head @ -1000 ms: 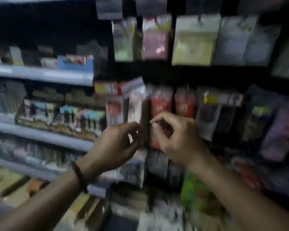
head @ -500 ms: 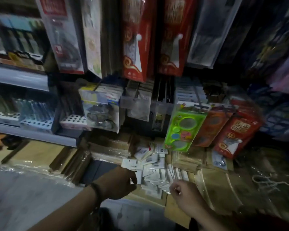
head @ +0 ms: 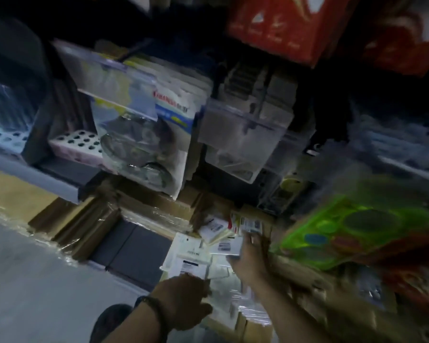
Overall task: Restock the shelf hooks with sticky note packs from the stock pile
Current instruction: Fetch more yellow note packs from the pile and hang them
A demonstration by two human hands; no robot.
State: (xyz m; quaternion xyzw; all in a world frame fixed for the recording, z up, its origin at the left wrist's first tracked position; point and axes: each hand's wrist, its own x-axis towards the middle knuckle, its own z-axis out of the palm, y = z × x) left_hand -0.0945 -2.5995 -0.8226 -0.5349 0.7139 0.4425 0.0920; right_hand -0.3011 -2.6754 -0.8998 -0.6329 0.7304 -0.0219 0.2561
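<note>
Down low — sticky note pack [head: 229,246] touches right grip [head: 252,261].

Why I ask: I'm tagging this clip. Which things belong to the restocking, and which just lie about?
Job: pack pile; the pack that the right hand grips; left hand, at the pile's near edge.
Lying about: green stencil; red packs overhead; wrapped brown boxes; hanging clear bags.

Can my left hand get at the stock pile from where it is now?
Probably yes: the left hand sits at the near edge of the stock pile, nothing visibly between, though blur hides its fingers.
</note>
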